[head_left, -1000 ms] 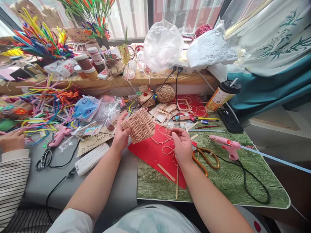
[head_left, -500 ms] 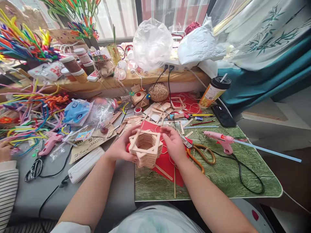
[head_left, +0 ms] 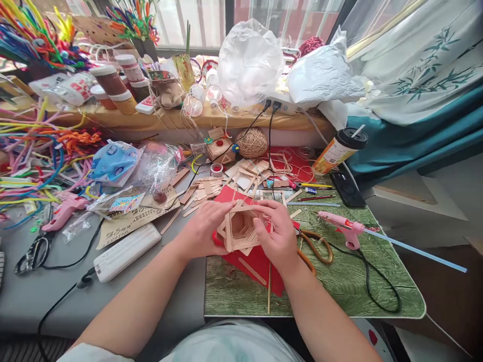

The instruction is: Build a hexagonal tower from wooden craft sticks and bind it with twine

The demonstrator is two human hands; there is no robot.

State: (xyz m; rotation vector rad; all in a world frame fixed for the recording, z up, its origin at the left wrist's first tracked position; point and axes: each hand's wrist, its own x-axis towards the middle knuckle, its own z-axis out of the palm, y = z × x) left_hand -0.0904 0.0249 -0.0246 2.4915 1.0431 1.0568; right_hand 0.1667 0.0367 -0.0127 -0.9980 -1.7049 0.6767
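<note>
A hollow star-shaped holder of stacked craft sticks [head_left: 247,245] is tilted so that its opening faces me. My left hand [head_left: 206,229] is closed around its left side. On the right side, my right hand [head_left: 277,231] grips the rim, with the thumb at the opening. Beneath the holder lies a red sheet [head_left: 260,274], with a loose craft stick [head_left: 252,270] on it and a thin wooden rod [head_left: 269,289] across it. Orange-handled scissors [head_left: 317,246] lie just right of my right hand, partly hidden by it.
A pink glue gun [head_left: 349,229] with a long glue stick rests on the green mat [head_left: 339,291]. Left are a white power strip [head_left: 126,252], black-handled scissors [head_left: 35,254] and another pink glue gun [head_left: 64,213]. Loose craft sticks and a twine ball [head_left: 252,143] lie behind. A cup [head_left: 339,150] stands back right.
The holder has been tilted and turned, its opening now facing me more. My right hand has gone from beside it to gripping its rim. The co-worker's hand at far left has left view.
</note>
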